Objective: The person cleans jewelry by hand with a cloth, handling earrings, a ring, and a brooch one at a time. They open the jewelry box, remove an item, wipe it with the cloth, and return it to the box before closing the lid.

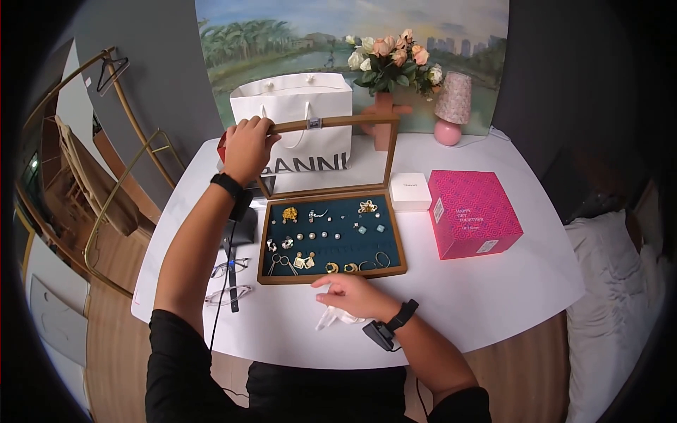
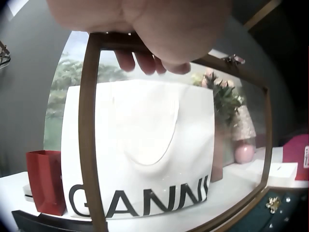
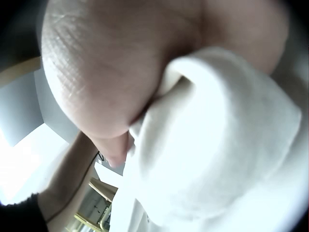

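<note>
My left hand [image 1: 247,144] grips the upper left corner of a raised glass lid [image 1: 367,120]. In the left wrist view its fingers curl over the lid's wooden frame [image 2: 89,121]. The lid is hinged to a jewellery case [image 1: 403,247] lined in dark teal. Inside lie pearl studs [image 1: 311,236], a gold flower-like piece [image 1: 290,213], hoop earrings [image 1: 382,259] and other small jewellery. Just in front of the case, my right hand [image 1: 356,296] holds a bunched white cloth [image 3: 203,145] under its palm and fingers, close over the table.
A white paper bag [image 1: 293,106] stands behind the lid, near a flower vase [image 1: 382,109] and a lamp [image 1: 448,130]. Right of the case are a small white box [image 1: 410,194] and a pink box [image 1: 476,211]. Eyeglasses [image 1: 229,295] lie at left.
</note>
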`<state>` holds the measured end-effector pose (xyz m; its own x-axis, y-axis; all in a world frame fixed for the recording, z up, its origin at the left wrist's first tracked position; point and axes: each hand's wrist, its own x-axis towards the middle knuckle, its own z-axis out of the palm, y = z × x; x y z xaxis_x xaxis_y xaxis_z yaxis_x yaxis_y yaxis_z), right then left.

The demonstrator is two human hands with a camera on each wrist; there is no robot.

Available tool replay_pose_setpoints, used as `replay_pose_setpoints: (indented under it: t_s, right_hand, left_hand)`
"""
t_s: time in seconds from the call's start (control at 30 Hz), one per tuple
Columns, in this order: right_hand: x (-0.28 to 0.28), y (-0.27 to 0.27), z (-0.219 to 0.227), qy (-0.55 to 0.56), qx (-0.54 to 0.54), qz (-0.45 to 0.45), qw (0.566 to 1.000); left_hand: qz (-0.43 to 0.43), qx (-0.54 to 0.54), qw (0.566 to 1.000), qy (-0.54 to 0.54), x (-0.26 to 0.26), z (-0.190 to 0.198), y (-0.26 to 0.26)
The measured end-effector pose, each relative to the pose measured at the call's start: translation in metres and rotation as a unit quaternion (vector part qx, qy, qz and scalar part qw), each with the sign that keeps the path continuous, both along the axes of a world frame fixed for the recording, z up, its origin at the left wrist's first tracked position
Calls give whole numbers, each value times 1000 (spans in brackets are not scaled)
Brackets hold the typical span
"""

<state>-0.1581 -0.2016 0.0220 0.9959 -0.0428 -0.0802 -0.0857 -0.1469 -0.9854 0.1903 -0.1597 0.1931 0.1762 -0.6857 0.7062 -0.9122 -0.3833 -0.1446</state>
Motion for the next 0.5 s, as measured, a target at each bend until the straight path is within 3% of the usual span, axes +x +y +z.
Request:
replay_pose_setpoints:
  t_s: [0.1,0.13,0.23,0.33,0.5]
  right_hand:
    - [-2,-1,11,-22,169,-35,985]
    - [-2,-4,8,-68,162,-30,984]
    - [-8,-5,26,-65,255,-63,963]
    - [-9,-3,32,-79,258,-78,960]
    - [-4,5,24,-30,277,-65,958]
  left_hand:
    - [-78,0,997,12,-25,0,25]
    - [-82,8,996,20,-38,-2,37]
    - [-111,40,992,41,-78,-14,75]
    - [-153,71,984,62,-113,-38,107]
    - [-142,75,982,98,-142,-92,135]
